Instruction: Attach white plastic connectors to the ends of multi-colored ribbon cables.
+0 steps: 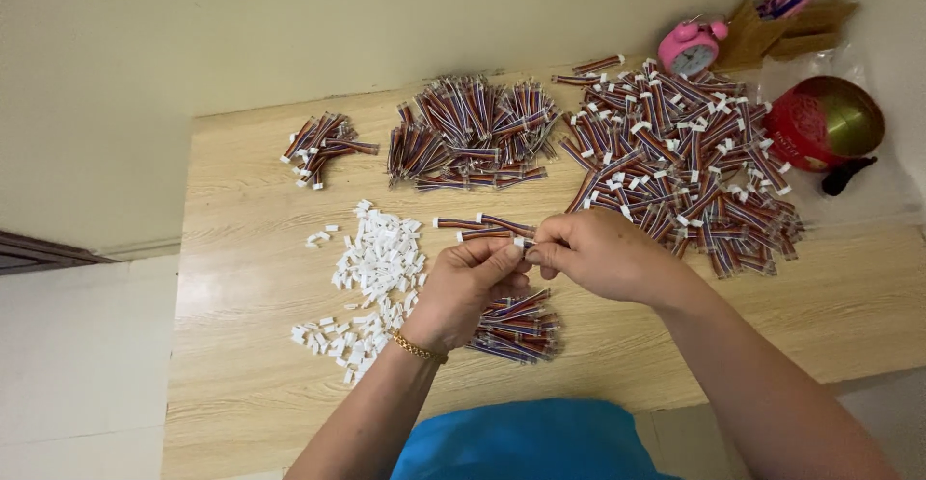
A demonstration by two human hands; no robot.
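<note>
While pinched between both hands over the wooden surface (241,364), small white connector (519,243) and short striped wire lead being mated, judging by the pose: left hand (468,287) closed on the plug, right hand (598,253) closed on the wire end, fingertips touching. Just left of the grip, loose white connectors (371,277); directly beneath it, unfitted wire bundle (516,324); beyond and right, finished heap (675,152). Next likely needing a straight, square push until seated.

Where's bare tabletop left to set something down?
Free: the front strip of the table left of the left hand, and the front right corner below the big wire pile. Crowded: the whole back edge and around the white connectors.
</note>
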